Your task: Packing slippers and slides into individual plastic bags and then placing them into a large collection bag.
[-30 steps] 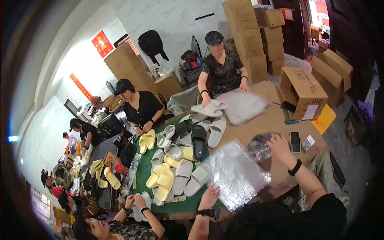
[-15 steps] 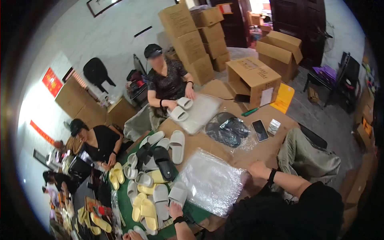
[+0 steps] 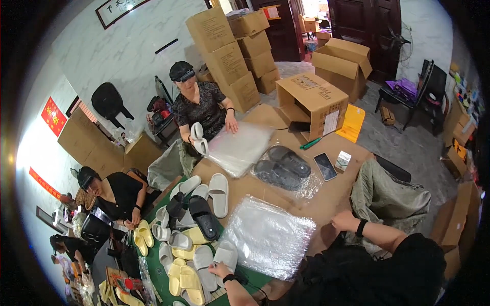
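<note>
My left hand (image 3: 220,268) rests at the near end of a row of white slippers (image 3: 204,262) on the green mat (image 3: 153,265). Its fingers touch one; a grip is not discernible. My right hand (image 3: 346,221) lies loosely curled and empty on the brown table (image 3: 332,191). It sits just right of a stack of clear plastic bags (image 3: 268,237). Beyond the stack lies a pair of dark slippers in a clear bag (image 3: 280,167).
White, yellow and black slippers (image 3: 196,214) cover the mat. A phone (image 3: 325,166), a small box (image 3: 343,160), a green pen (image 3: 310,144) and an open carton (image 3: 311,99) are further back. A person opposite (image 3: 199,104) holds white slippers; another (image 3: 115,196) sits left.
My right hand has let go of the bagged dark slippers, which now lie on the table, and has drawn back to the near edge. My left hand stays by the white slippers.
</note>
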The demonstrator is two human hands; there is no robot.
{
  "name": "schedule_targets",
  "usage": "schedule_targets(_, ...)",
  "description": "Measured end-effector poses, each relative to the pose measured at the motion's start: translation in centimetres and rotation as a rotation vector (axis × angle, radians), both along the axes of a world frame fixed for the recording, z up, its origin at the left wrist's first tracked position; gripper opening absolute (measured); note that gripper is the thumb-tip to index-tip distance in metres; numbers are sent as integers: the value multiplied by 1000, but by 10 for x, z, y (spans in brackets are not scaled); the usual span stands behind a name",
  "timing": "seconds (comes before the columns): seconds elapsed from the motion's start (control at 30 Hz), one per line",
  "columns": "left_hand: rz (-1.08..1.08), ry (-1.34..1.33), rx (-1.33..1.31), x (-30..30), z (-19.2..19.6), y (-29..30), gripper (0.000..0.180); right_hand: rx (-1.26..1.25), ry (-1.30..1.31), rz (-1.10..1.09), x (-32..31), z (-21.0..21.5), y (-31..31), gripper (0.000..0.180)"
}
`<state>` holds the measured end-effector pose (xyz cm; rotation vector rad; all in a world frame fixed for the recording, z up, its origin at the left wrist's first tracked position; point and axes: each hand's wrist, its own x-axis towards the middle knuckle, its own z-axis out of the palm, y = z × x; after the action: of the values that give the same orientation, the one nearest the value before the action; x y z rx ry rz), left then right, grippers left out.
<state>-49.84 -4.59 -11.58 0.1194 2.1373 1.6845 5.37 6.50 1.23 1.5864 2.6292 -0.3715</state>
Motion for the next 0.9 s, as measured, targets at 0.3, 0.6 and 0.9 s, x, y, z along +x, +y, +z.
schedule_targets(0.3,301,-246,498,74,-56,58,54,11,89,86,-26,20,-4,21)
schedule_targets(0.6,-3,-573,343,-10,5,-9,61,-86,2,68,-13,33,-8,21)
schedule_targets(0.9,-102,-402,554,9,71,-21,32,-76,-2,160,-35,37,-1,22)
